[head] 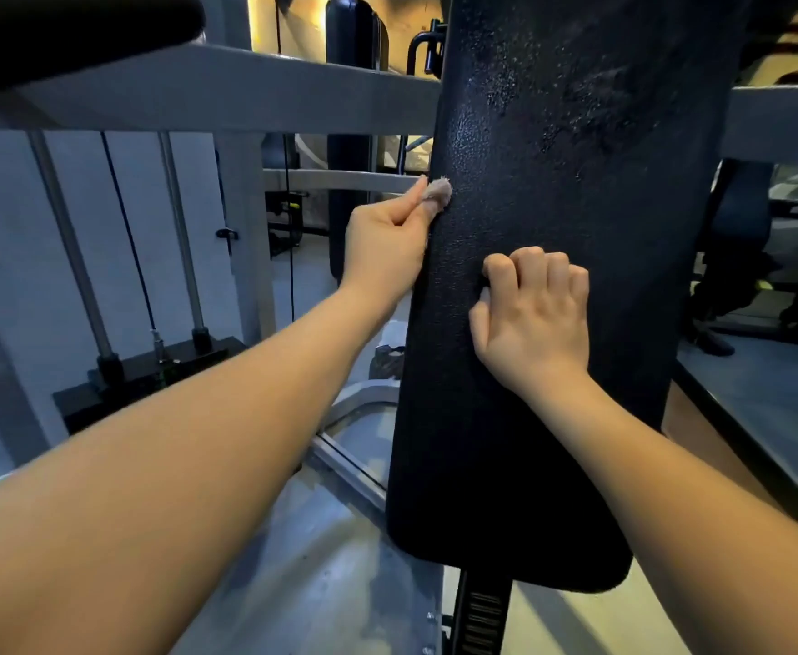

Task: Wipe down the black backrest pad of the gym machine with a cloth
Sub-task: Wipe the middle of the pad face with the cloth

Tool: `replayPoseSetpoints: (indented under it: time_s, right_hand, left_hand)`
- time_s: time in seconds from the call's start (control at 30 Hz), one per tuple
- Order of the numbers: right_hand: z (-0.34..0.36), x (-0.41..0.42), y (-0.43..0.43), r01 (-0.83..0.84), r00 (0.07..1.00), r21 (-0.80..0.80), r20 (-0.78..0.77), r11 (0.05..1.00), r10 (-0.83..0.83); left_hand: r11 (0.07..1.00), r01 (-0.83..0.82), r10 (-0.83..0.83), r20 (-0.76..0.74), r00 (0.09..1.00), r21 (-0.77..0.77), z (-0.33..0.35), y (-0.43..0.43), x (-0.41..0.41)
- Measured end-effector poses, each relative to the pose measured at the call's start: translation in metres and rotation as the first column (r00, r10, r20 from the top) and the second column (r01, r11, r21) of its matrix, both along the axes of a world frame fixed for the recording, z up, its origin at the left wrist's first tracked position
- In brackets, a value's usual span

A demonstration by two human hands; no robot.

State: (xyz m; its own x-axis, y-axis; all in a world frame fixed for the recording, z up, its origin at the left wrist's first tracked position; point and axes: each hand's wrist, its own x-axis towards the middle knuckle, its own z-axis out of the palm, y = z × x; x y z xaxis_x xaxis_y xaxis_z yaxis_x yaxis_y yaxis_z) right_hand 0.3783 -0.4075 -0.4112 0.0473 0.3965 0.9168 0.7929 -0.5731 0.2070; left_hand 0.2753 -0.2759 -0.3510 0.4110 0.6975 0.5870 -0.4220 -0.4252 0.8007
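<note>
The black backrest pad (529, 465) fills the middle and right of the view. It stands upright, tapering to a rounded lower edge, and its upper part carries dull, speckled patches (the lower half looks more even). A black notched post (481, 621) runs down from under its lower edge. Behind it, the grey frame (198, 87) of the machine crosses from the left, with a thinner grey bar lower down meeting the pad's left edge. Further left, two steel guide rods (72, 257) and a blue cable (127, 238) drop to a dark weight stack (151, 375) near the floor.

Both bare forearms reach in from the bottom corners. The right hand (534, 309) lies on the pad's face near its middle, fingers curled into a loose fist with the knuckles up and the thumb tucked at the left side; nothing shows inside it. The left hand (382, 243) is at the pad's left edge, a little higher than the right, with the thumb and curled fingers pinching a small beige cloth (437, 196). The bunched cloth sticks out above the fingers and touches the pad right at that left edge.
</note>
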Motion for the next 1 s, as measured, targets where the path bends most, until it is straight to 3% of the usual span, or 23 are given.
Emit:
replayPoseSetpoints:
  time_s: [0.23,0.4,0.47,0.57,0.67,0.77,0.83,0.93,1.0]
  right_hand:
    - [-0.001,0.000,0.001,0.004,1.000,0.025,0.030,1.000,-0.004]
    - [0.001,-0.003,-0.001,0.026,1.000,-0.012,0.001,1.000,-0.026]
    - [0.003,-0.006,-0.005,0.016,0.999,-0.043,-0.037,0.999,-0.017]
    - [0.009,-0.011,-0.019,-0.057,0.994,-0.116,-0.104,0.992,0.045]
    - [0.011,-0.010,-0.041,-0.090,0.994,-0.200,-0.076,0.976,0.076]
    - [0.009,-0.004,-0.061,-0.020,0.994,-0.149,-0.111,0.989,0.004]
    - [0.005,0.001,-0.071,-0.001,0.989,-0.102,-0.145,0.995,-0.014]
    - [-0.003,0.004,-0.078,-0.027,0.990,-0.108,-0.140,0.994,0.011]
    - [-0.009,0.005,-0.081,-0.058,0.987,-0.099,-0.158,0.993,0.042]
  left_hand:
    - [0.983,-0.085,0.110,-0.148,0.983,0.161,-0.108,-0.032,-0.043]
    - [0.980,-0.139,0.175,-0.287,0.942,0.143,-0.183,-0.067,-0.085]
    - [0.984,-0.171,0.179,-0.311,0.933,0.052,-0.176,-0.073,-0.086]
    - [0.990,-0.134,0.121,-0.204,0.971,-0.051,-0.118,-0.073,-0.067]
    - [0.986,-0.164,0.165,-0.092,0.982,0.017,-0.037,-0.050,-0.033]
    - [0.944,-0.249,0.269,-0.070,0.961,0.215,0.038,-0.024,-0.002]
    - [0.828,-0.240,0.348,-0.128,0.929,0.506,0.057,-0.019,0.015]
    - [0.571,-0.197,0.483,-0.132,0.866,0.797,0.033,-0.022,0.022]
    - [0.527,-0.205,0.496,-0.103,0.862,0.824,-0.007,-0.023,0.011]
